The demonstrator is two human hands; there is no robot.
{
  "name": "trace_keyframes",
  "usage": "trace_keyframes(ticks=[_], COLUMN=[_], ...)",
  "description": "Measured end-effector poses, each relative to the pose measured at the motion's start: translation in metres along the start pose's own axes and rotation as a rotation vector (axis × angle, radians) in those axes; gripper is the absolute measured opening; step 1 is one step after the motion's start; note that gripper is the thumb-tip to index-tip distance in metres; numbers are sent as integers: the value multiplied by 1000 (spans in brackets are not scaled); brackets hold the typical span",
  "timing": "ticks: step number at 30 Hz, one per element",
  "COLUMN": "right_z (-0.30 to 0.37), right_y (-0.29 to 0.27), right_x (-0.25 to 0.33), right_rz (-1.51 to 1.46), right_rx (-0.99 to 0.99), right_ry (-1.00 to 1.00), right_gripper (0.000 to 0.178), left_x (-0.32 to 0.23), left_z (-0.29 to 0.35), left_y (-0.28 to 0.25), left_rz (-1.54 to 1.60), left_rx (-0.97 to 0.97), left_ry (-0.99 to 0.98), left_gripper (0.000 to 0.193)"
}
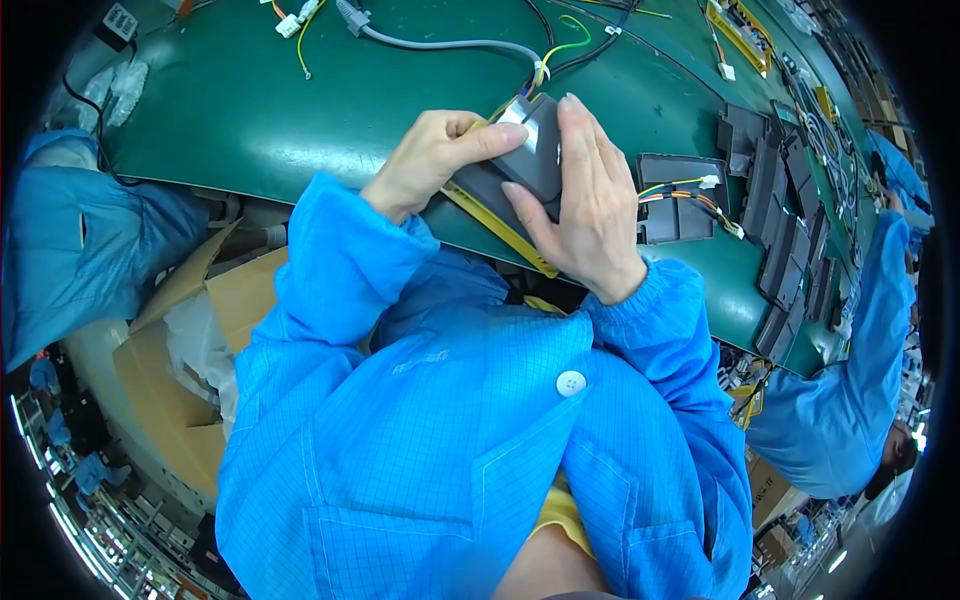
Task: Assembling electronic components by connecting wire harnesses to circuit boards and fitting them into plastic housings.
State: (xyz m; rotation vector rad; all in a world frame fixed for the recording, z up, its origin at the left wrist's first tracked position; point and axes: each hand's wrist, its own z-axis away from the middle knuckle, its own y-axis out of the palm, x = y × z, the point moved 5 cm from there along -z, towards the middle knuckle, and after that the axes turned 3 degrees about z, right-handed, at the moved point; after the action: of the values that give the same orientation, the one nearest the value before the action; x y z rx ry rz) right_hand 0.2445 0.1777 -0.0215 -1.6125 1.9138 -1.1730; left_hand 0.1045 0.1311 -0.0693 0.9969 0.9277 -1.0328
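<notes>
A dark grey plastic housing (543, 160) sits at the near edge of the green table, tilted, with a shiny silver patch on its upper face. Under it runs a yellow tray-like frame (507, 232). My left hand (428, 158) grips the housing from the left, thumb pressed on the silver patch and fingers partly hidden behind. From the other side my right hand (592, 205) clasps it, fingers stretched along its right flank and thumb on the near part. A grey cable (440, 44) and a green-yellow wire (575, 47) meet at the housing's far end.
Right of my hands lies an open grey shell (680, 225) with coloured wires. Several more grey shells (765, 190) are heaped beyond it. Yellow frames (738, 35) and cables lie at the far right. A cardboard box (165, 370) stands lower left. Co-workers in blue sit on both sides.
</notes>
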Motion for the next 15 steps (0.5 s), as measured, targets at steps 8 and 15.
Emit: trace_keyframes(ticks=[8,15], right_z=[8,38], right_y=[-22,-60], right_x=[-3,-27], right_rz=[-152,-197], right_rx=[-145,-284], right_ry=[-70,159], right_gripper=[77,63], left_x=[-25,-50], left_z=[25,50], left_y=[20,25], left_rz=[-110,-148], left_rx=[-103,-165], left_ry=[228,451], left_gripper=[35,53])
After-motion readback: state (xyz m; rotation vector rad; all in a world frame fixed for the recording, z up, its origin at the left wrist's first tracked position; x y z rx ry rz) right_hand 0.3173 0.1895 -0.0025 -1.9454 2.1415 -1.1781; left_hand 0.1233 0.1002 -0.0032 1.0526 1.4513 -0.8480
